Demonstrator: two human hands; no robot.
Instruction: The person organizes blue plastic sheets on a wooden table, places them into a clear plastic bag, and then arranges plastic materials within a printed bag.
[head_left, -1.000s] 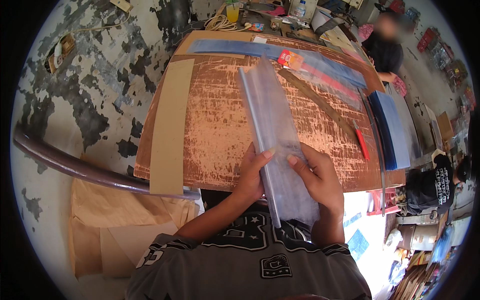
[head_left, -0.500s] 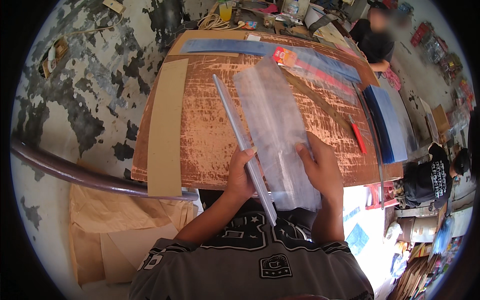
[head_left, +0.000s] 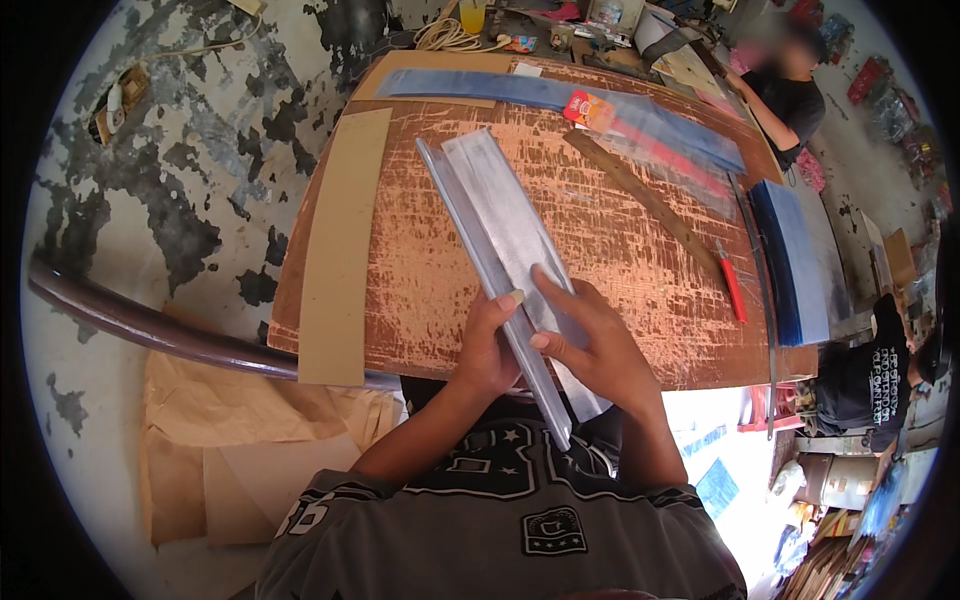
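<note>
A long strip of folded clear plastic sheet (head_left: 500, 225) lies lengthways on the scratched brown wooden table (head_left: 420, 260), running from the table's middle back over the near edge. My left hand (head_left: 487, 345) grips its left folded edge near the table's front. My right hand (head_left: 590, 345) rests flat on top of the strip, fingers spread and pressing it down. Both hands sit side by side at the near end of the strip.
A tan cardboard strip (head_left: 340, 240) lies along the table's left side. Blue plastic sheets (head_left: 560, 95), a red-handled knife (head_left: 732, 285), a long ruler (head_left: 640, 195) and a blue stack (head_left: 795, 260) lie farther off. A person (head_left: 790, 90) sits at the far right. Brown paper (head_left: 230, 440) lies on the floor.
The plastic sheet, held up and spread wide before, now lies folded into a narrow strip on the table. My hands have come closer together on its near end.
</note>
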